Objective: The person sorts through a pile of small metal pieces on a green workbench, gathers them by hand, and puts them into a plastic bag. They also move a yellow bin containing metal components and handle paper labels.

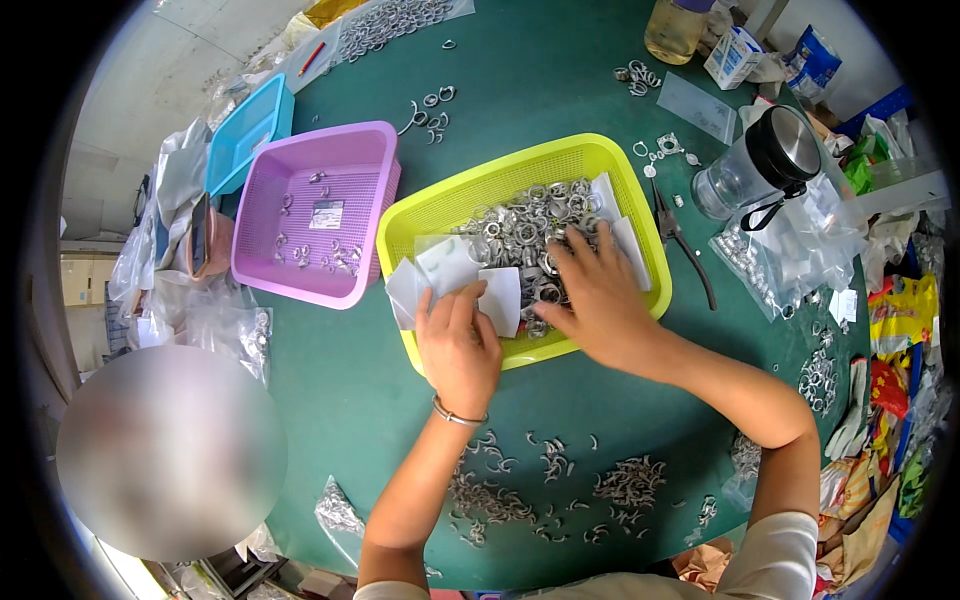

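A yellow-green plastic basket stands in front of me, filled with a heap of silver metal rings. My right hand reaches in from the right, its spread fingers touching the rings. Over the basket's near left part is my left hand, fingers apart and a little bent, resting by white paper slips; nothing shows held in it. More white slips lean along the basket's right end. A metal bangle circles my left wrist.
Left of the basket stand a purple basket with a few small metal pieces and a blue tray. Pliers and a clear bottle lie to the right. Curved metal pieces are scattered on the green table near me.
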Motion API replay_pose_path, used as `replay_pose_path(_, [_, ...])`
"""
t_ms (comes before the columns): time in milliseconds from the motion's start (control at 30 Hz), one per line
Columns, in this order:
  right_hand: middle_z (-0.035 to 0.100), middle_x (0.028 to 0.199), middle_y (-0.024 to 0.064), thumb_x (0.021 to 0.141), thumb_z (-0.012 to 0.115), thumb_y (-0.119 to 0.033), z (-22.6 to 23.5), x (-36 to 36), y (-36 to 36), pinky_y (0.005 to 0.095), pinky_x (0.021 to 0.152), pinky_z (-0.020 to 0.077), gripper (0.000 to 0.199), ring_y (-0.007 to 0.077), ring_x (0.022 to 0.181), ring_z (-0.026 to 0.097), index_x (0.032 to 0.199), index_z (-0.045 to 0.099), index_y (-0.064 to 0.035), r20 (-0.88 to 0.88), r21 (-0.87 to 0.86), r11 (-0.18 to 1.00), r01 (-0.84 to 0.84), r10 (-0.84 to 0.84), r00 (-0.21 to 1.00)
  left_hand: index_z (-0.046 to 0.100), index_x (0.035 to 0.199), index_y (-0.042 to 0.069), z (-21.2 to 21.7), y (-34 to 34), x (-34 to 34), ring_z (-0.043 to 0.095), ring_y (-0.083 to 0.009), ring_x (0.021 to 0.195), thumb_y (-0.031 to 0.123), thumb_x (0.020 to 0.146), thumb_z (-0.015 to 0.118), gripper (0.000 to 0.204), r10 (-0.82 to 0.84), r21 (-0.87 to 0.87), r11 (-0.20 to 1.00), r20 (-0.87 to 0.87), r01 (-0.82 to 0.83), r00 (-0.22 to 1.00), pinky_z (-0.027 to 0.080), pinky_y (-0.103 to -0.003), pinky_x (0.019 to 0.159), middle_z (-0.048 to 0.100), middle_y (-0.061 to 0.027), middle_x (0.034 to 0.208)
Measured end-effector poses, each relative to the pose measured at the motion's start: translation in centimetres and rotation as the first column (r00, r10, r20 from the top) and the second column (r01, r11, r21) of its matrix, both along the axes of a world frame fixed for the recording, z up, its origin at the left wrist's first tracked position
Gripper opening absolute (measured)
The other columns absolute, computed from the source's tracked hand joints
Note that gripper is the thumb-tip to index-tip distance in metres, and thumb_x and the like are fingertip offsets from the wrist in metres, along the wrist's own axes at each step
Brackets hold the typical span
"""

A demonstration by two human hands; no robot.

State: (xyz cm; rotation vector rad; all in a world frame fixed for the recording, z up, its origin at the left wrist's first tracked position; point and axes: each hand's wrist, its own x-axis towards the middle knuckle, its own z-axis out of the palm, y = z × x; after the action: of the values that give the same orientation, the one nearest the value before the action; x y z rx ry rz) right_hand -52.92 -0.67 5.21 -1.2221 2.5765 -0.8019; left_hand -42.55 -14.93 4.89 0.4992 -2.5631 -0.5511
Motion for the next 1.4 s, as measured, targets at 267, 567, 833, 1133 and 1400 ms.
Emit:
replay_pose_path(267, [0.052,0.115,0.0171,0.087,0.061,-0.029,0.5,1.1,-1.0,0.0563,0.101,0.0297,0.036,0.0487,0.127,0.031,0.104,0.056,0.002,-0.003,-0.067,0.93,-0.362,0.362,0.932,0.064,0.098,0.005,-0.5,-0.3,0.2,0.059,-0.0273,0.078,-0.005,0.074,0.054,0.028,-0.025,-0.021,0.999,-0.042,0.024,0.999,0.041,-0.043,0.094,0.062,-0.0084,0.082])
replay_pose_path(567, [0.043,0.127,0.026,0.088,0.058,-0.033,0.8,-0.1,-0.3,0.0556,0.103,0.0285,0.045,0.0486,0.127,0.033,0.113,0.054,0.0036,-0.042,-0.098,0.994,0.046,-0.05,0.998,0.065,0.094,0.005,0.1,0.0,0.2,0.06,-0.0342,0.085,-0.005,0.075,0.053,0.024,0.014,-0.024,1.0,-0.023,-0.015,1.0,0.044,-0.04,0.09,0.066,-0.0102,0.084])
replay_pose_path(833, [0.041,0.131,0.0291,0.09,0.056,-0.03,0.9,1.6,-0.6,0.0538,0.097,0.0366,0.042,0.0519,0.123,0.036,0.115,0.053,0.0026,-0.058,-0.094,0.961,-0.259,0.254,0.965,0.065,0.093,0.005,-0.2,-0.1,0.1,0.06,-0.033,0.083,-0.006,0.075,0.053,0.025,0.004,0.003,1.0,-0.03,-0.004,1.0,0.044,-0.04,0.088,0.066,-0.0094,0.083])
replay_pose_path(1133, [0.056,0.083,0.0135,0.077,0.06,-0.002,3.4,-4.3,5.0,0.0416,0.082,0.0423,0.007,0.0322,0.087,0.053,0.083,0.06,0.001,0.049,-0.113,0.97,-0.216,0.223,0.974,0.063,0.099,0.006,-0.4,-0.4,-0.1,0.058,-0.0256,0.072,-0.005,0.075,0.054,0.028,-0.027,-0.041,0.999,-0.069,0.024,0.997,0.042,-0.042,0.092,0.062,-0.0062,0.08])
replay_pose_path(1400, [0.058,0.098,0.0061,0.065,0.062,0.0,3.1,-7.1,3.5,0.0356,0.087,0.0363,0.016,0.0228,0.101,0.048,0.079,0.069,-0.0034,-0.392,0.074,0.986,-0.15,0.167,0.904,0.063,0.092,0.004,0.1,-0.1,-0.3,0.06,-0.0317,0.079,-0.007,0.076,0.053,0.021,-0.018,0.02,1.0,-0.062,0.019,0.998,0.044,-0.042,0.091,0.065,-0.0089,0.084])
